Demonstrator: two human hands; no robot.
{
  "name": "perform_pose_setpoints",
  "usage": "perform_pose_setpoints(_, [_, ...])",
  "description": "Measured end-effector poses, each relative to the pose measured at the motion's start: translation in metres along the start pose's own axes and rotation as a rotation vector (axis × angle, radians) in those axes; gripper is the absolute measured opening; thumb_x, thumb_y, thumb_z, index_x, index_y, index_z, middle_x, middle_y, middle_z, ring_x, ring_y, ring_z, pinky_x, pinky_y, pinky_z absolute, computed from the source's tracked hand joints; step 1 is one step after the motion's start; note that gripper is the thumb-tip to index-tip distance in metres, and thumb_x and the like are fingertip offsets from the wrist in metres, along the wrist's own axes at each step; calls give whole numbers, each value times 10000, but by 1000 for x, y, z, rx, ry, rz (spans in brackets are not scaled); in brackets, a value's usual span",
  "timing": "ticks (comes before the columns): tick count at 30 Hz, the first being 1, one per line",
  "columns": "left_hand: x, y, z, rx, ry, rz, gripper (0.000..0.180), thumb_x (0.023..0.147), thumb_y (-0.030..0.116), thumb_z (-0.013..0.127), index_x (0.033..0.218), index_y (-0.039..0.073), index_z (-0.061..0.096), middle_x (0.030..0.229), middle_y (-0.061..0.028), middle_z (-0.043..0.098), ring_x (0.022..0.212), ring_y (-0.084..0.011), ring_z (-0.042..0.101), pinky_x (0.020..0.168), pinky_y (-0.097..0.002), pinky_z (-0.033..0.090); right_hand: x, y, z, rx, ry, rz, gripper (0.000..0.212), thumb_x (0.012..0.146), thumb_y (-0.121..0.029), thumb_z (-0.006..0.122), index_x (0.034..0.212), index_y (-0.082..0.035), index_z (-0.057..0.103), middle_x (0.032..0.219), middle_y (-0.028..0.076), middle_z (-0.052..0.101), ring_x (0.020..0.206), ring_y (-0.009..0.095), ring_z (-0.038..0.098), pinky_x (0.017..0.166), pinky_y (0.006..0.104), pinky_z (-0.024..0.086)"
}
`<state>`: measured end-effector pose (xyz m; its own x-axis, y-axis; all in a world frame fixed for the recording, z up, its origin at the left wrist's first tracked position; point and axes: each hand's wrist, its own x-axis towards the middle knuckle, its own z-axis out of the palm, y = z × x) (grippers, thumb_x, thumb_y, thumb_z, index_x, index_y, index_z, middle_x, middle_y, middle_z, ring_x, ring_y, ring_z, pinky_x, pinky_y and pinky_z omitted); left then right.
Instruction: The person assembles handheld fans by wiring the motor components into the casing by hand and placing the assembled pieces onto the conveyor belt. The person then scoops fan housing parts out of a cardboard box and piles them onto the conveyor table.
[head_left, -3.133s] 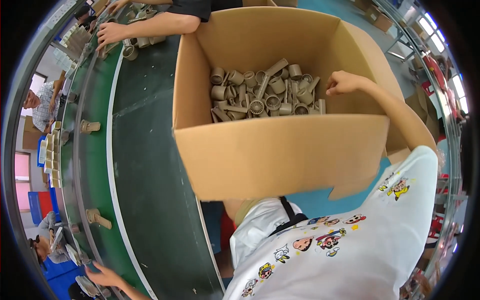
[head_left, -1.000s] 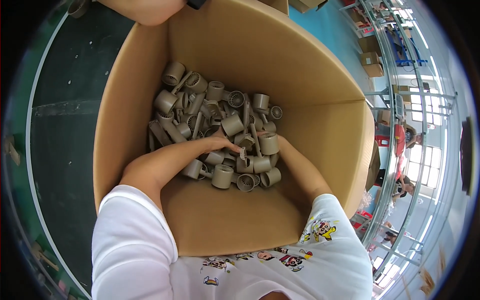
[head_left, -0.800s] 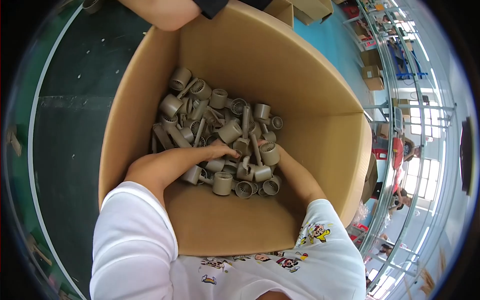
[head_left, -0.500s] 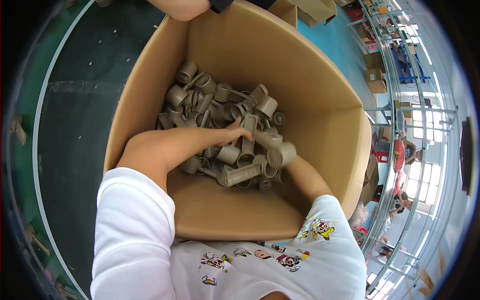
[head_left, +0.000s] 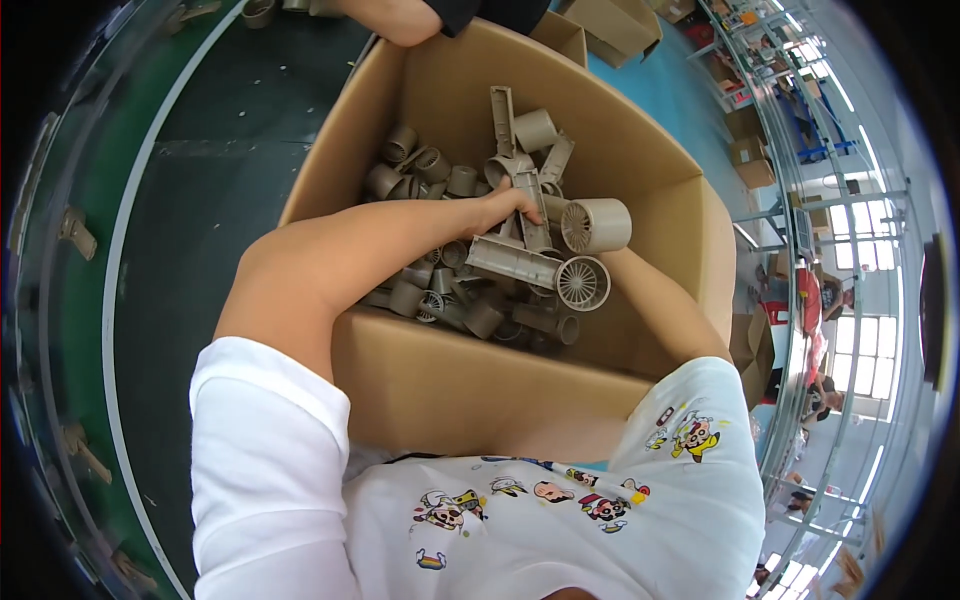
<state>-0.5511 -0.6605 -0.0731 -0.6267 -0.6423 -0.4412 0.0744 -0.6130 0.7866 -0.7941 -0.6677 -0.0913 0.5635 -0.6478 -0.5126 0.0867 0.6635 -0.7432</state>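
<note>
Inside the cardboard box [head_left: 450,385], my left hand [head_left: 512,205] is closed around the trough-shaped handle of a beige plastic housing [head_left: 535,225]. A cluster of similar housings, each a round cup with a slatted grille on a long handle, is lifted above the pile. One housing [head_left: 510,260] lies crosswise with its grille toward the right; another's cup [head_left: 597,226] sits beside it. My right forearm [head_left: 665,300] reaches in from the right, but the hand is hidden behind these cups. More loose housings [head_left: 485,315] are heaped in the box below.
Another person's arm [head_left: 400,18] with a dark sleeve is at the box's far edge. On the left runs a dark surface [head_left: 190,250] with a white line; beige parts [head_left: 76,232] lie beyond it. Open cartons [head_left: 615,35] and metal racking stand at the far right.
My hands have lifted the cluster of housings from the pile, up and slightly right. The box now appears shifted, with its near wall higher in view. My left hand keeps its grip.
</note>
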Motion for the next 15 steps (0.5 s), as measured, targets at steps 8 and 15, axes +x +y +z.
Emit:
perform_pose_setpoints(8, [-40,34,33,-32,11,-35,256,660,187,651,880,57,662,801,-81,663,680,-223,608,683,-335,501,-29,-30,49,227,292,-19,259,936,-292,490,1042,-95,619,1006,105,659,863,236,656,788,371,562])
perform_pose_setpoints(15, [-53,37,23,-81,-104,-83,192,633,218,669,783,98,666,767,-81,661,676,-225,609,688,-351,492,-49,-44,136,286,511,-82,308,899,-385,527,1023,-117,616,1011,69,649,901,223,632,847,377,535])
